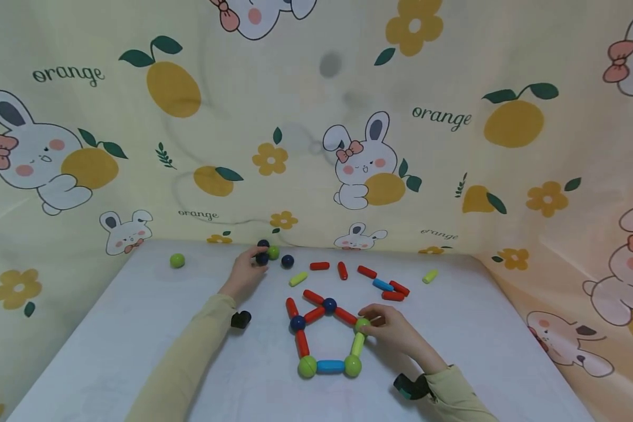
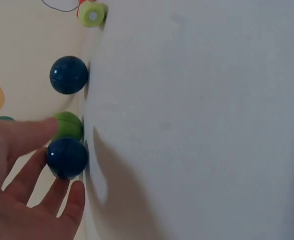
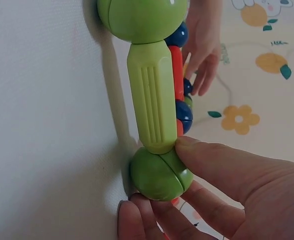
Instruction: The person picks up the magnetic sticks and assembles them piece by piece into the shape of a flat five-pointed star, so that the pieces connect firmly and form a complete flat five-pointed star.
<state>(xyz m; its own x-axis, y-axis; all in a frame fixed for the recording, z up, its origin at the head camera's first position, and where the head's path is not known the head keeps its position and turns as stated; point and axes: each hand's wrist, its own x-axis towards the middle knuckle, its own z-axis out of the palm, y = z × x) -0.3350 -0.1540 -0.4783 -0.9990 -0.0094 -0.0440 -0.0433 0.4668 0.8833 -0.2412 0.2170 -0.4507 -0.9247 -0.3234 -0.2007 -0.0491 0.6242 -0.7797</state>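
Now L hand (image 1: 244,275) gripping dk blue ball (image 1: 262,258), R hand (image 1: 392,330) pinching green ball (image 1: 363,326), corner of rod ring (image 1: 330,367)

Reads "orange" in dark cursive lettering (image 1: 68,74) on the pale cream, rabbit-and-fruit-printed far backdrop (image 1: 306,123): twice on the left, twice on the right, with smaller printings just beyond the flat white tabletop's far edge (image 1: 485,351). Cannot be read surely in the right wrist view.

Left hand (image 2: 21,202), blue ball (image 2: 68,158), green ball (image 2: 71,124), grip unclear
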